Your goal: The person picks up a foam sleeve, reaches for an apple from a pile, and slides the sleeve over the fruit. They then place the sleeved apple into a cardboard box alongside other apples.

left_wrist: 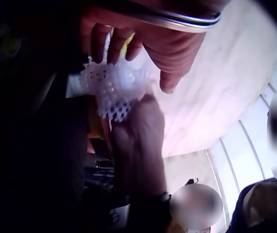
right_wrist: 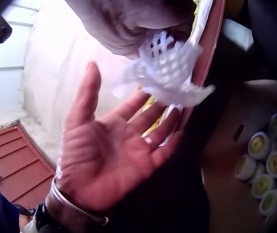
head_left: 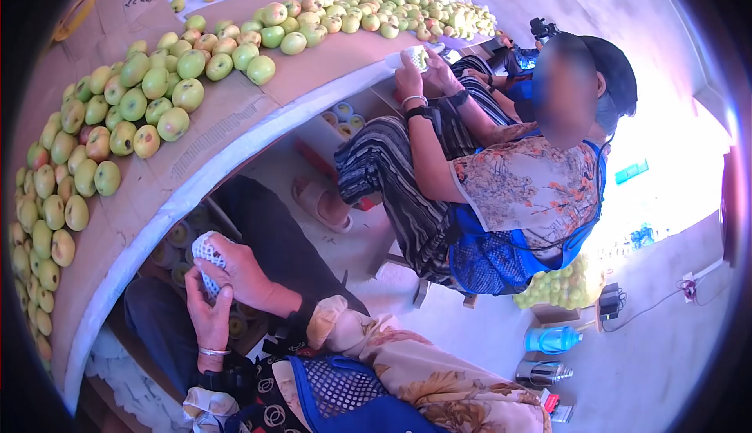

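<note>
My right hand (head_left: 252, 278) grips a white foam fruit net (head_left: 208, 250) over my lap, just below the table edge. In the right wrist view the net (right_wrist: 170, 65) hangs from that hand (right_wrist: 133, 22) and flares out at its lower end; no fruit shows in it. Close beside it is my left hand (head_left: 208, 319), with a metal bracelet at its wrist. The right wrist view shows this left hand (right_wrist: 114, 150) palm up, thumb and fingers spread, fingertips just under the net.
Many green and reddish apples (head_left: 188, 95) cover the cardboard-topped table (head_left: 223, 128). Netted apples (right_wrist: 276, 162) fill a box below. At right a seated person (head_left: 517, 175) holds a netted fruit (head_left: 420, 59). A blue bottle (head_left: 553, 340) stands on the floor.
</note>
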Tool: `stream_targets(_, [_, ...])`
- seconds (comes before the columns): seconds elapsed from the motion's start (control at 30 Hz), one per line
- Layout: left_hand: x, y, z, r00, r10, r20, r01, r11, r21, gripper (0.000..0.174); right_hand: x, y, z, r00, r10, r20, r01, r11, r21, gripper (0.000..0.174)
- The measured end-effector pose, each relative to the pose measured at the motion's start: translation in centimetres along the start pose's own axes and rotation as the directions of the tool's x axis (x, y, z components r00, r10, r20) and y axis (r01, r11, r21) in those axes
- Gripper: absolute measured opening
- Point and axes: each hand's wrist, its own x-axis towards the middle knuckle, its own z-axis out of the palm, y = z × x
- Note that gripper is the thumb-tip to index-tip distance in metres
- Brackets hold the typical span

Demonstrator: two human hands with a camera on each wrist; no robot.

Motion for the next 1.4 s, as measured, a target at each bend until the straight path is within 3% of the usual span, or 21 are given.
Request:
stream_targets(0.03, [0.1, 0.1, 0.1, 1.0, 0.021, 0.017, -0.019, 0.996, -0.082, 0.042, 0.0, -0.3, 0.3, 0.999, 0.007, 0.034, -0.009, 0.999, 0.034, 0.018])
stream_targets(0.07, [0.0, -0.1, -0.2, 1.0, 0.001, 0.003, 0.0, 0.993, -0.118, 0.04, 0.0, -0.6, 0.1, 0.992, 0.104, 0.078, -0.11, 0.991, 0.073, 0.015])
stream_targets(0.17, [0.3, -1.0, -1.8, 0.997, -0.067, -0.044, 0.058, 0.983, -0.173, 0.034, 0.0, 0.8, 0.0, 0.969, 0.164, 0.184, -0.223, 0.9, 0.375, 0.013])
stream_targets(0.27, [0.5, -1.2, -2.7, 0.99, -0.134, -0.048, 0.127, 0.983, -0.129, 0.03, -0.1, 0.5, -0.3, 0.965, 0.158, 0.208, -0.233, 0.882, 0.41, 0.012])
stream_targets(0.33, [0.4, -0.9, -2.5, 0.946, -0.321, -0.033, 0.285, 0.879, -0.382, 0.033, 0.4, -1.2, -0.6, 0.989, 0.138, 0.047, -0.145, 0.896, 0.419, 0.009])
stream_targets(0.37, [0.5, -1.1, -2.6, 0.94, -0.338, -0.036, 0.3, 0.875, -0.38, 0.035, 0.7, -1.0, -1.2, 0.976, 0.202, 0.087, -0.219, 0.863, 0.456, 0.01])
stream_targets(0.43, [0.4, -1.0, -2.9, 0.964, -0.264, 0.018, 0.252, 0.897, -0.363, 0.033, 0.8, -0.3, -1.9, 0.968, 0.21, 0.135, -0.247, 0.891, 0.382, 0.015])
stream_targets(0.5, [0.3, -0.9, -3.0, 0.976, -0.219, -0.02, 0.166, 0.793, -0.586, 0.031, 0.5, 0.7, -1.5, 0.966, 0.222, 0.135, -0.257, 0.892, 0.371, 0.018])
stream_targets(0.63, [0.7, -0.6, -3.4, 0.985, -0.163, -0.051, 0.095, 0.772, -0.629, 0.021, -0.2, 0.8, -1.5, 0.94, 0.266, 0.212, -0.328, 0.874, 0.359, 0.02])
stream_targets(0.67, [0.6, -0.9, -3.3, 0.979, -0.178, -0.101, 0.095, 0.831, -0.548, 0.022, -0.2, 0.6, -1.1, 0.934, 0.291, 0.207, -0.353, 0.84, 0.413, 0.02])
stream_targets(0.77, [0.5, -0.1, -2.9, 0.992, 0.001, -0.129, -0.065, 0.87, -0.489, 0.028, -0.2, 0.0, -0.7, 0.893, 0.398, 0.212, -0.447, 0.717, 0.536, 0.018])
stream_targets(0.83, [0.4, 0.0, -3.0, 0.991, 0.017, -0.131, -0.073, 0.9, -0.43, 0.044, 0.0, 0.3, -0.9, 0.838, 0.485, 0.25, -0.53, 0.614, 0.585, 0.018])
stream_targets(0.87, [0.2, 0.3, -2.8, 0.99, 0.015, -0.138, -0.074, 0.898, -0.435, 0.047, 0.0, 0.2, -0.8, 0.853, 0.47, 0.227, -0.501, 0.612, 0.612, 0.017])
stream_targets(0.93, [0.3, 0.9, -2.7, 0.989, -0.053, -0.139, -0.016, 0.89, -0.455, 0.065, -0.3, 0.7, -0.5, 0.898, 0.394, 0.193, -0.429, 0.694, 0.579, 0.017])
stream_targets(1.03, [0.6, 1.3, -3.3, 0.959, -0.267, -0.099, 0.119, 0.692, -0.713, 0.074, -0.4, 0.6, -0.8, 0.939, 0.241, 0.244, -0.326, 0.851, 0.412, 0.017])
stream_targets(1.07, [0.5, 2.2, -3.1, 0.964, -0.228, -0.14, 0.058, 0.691, -0.721, 0.074, -0.4, 0.3, -0.7, 0.933, 0.227, 0.279, -0.331, 0.845, 0.42, 0.017])
stream_targets(1.17, [0.4, 1.6, -3.3, 0.984, -0.097, -0.148, 0.02, 0.893, -0.449, 0.065, -0.4, 0.0, -0.3, 0.905, 0.232, 0.356, -0.381, 0.816, 0.436, 0.017])
stream_targets(1.2, [0.3, 1.1, -3.2, 0.983, -0.085, -0.162, 0.004, 0.895, -0.446, 0.049, -0.5, 0.3, -0.4, 0.898, 0.229, 0.377, -0.384, 0.825, 0.414, 0.017])
stream_targets(1.3, [0.0, 0.9, -3.5, 0.982, 0.008, -0.187, -0.047, 0.978, -0.205, 0.036, -0.2, 0.5, -0.1, 0.906, 0.254, 0.338, -0.378, 0.846, 0.377, 0.013])
stream_targets(1.37, [0.1, 0.5, -3.7, 0.972, -0.031, -0.233, -0.033, 0.964, -0.264, 0.027, -0.1, 1.8, -0.4, 0.908, 0.294, 0.297, -0.388, 0.859, 0.334, 0.011])
stream_targets(1.4, [0.0, 0.6, -3.7, 0.965, -0.043, -0.258, -0.036, 0.956, -0.292, 0.026, 0.2, 1.8, -0.2, 0.936, 0.25, 0.249, -0.324, 0.89, 0.322, 0.01])
